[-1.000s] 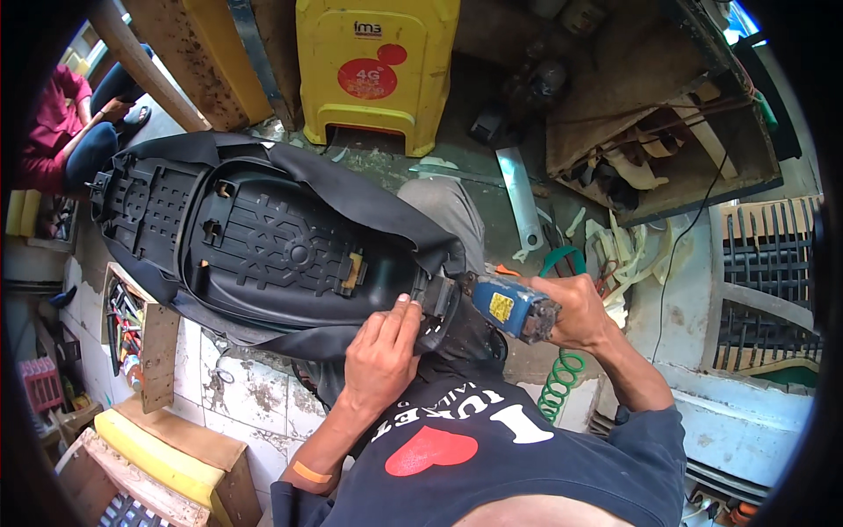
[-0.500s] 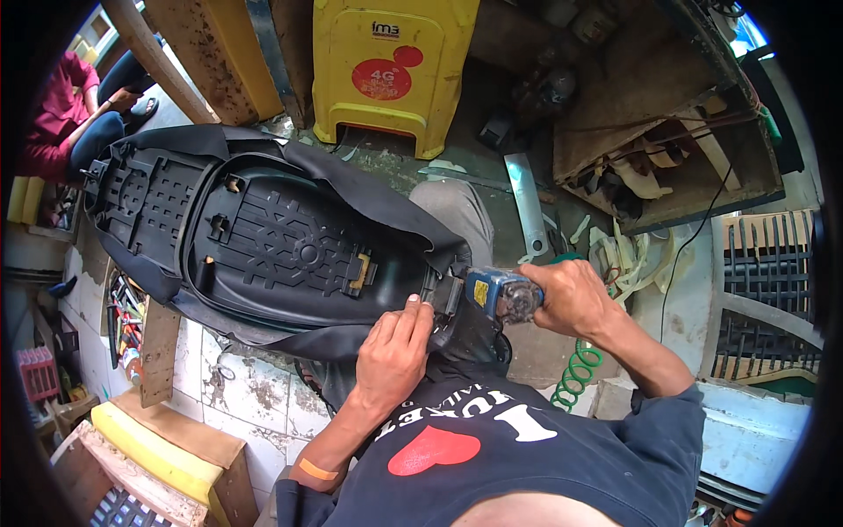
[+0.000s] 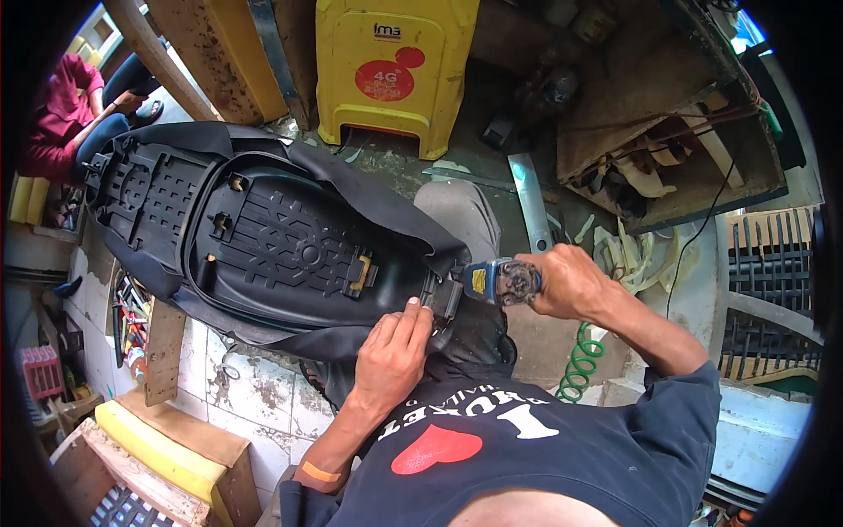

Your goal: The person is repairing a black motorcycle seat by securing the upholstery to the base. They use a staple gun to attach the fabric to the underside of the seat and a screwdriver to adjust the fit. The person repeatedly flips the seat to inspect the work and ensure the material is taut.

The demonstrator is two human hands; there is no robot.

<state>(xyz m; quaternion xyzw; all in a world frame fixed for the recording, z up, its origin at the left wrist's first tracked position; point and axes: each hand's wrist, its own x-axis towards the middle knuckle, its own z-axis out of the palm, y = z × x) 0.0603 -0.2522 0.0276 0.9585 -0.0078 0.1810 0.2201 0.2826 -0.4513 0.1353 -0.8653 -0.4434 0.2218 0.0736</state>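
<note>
A black motorcycle seat (image 3: 263, 299) lies upside down across my lap, its ribbed plastic base facing up and the loose dark cover (image 3: 369, 198) flaring around the rim. My left hand (image 3: 391, 356) lies over the near rim at the seat's right end, fingers pressed together on it and fingertips beside the hinge bracket (image 3: 443, 294); the thumb is hidden. In my right hand (image 3: 571, 285) is a blue air stapler (image 3: 500, 281), gripped in a closed fist. Its nose points left, close to the bracket; whether it touches the seat I cannot tell.
A green coiled hose (image 3: 581, 360) hangs below my right wrist. Beyond the seat stand a yellow plastic stool (image 3: 395, 88) and a metal strip (image 3: 529, 198). A wooden box (image 3: 667, 132) holds scraps. Tools fill a tray at left (image 3: 132, 321). Another person (image 3: 66, 123) sits far left.
My right hand and the stapler have shifted slightly up and to the right. The left hand keeps its place on the seat rim.
</note>
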